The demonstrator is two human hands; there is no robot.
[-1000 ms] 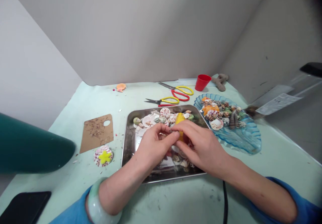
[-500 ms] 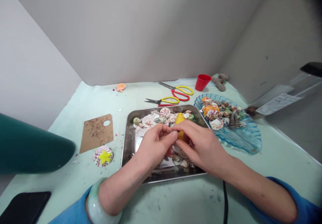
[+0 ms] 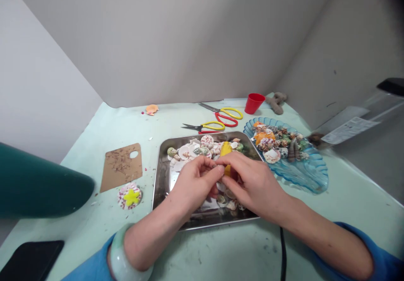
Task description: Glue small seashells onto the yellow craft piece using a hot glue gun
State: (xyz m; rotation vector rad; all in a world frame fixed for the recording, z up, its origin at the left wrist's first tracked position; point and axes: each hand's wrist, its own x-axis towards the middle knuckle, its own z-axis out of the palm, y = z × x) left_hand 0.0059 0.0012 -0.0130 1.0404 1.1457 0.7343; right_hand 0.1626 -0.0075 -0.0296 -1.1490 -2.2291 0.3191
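Over a metal tray (image 3: 164,159), my left hand (image 3: 197,182) and my right hand (image 3: 252,180) meet fingertip to fingertip. Both are closed in a pinch around something small, mostly hidden by the fingers, too small to name. Beneath and behind them in the tray lie several seashells (image 3: 189,149), white, spotted and greenish. A yellow piece (image 3: 226,148) shows just behind my right fingers, partly covered by them. Left of the tray lies a speckled scallop shell (image 3: 121,197) with a yellow star shape (image 3: 131,197) on it.
A blue shell-shaped dish (image 3: 315,175) of shells stands right. Behind the tray lie two pairs of scissors (image 3: 214,126) and a red cup (image 3: 254,103). At left are a brown card (image 3: 121,167), a dark green cylinder (image 3: 41,184) and a black flat object (image 3: 33,260). An orange shell (image 3: 152,109) lies far back.
My fingertips have shifted very slightly, with my right thumb a little closer in. Everything else stays where it was.
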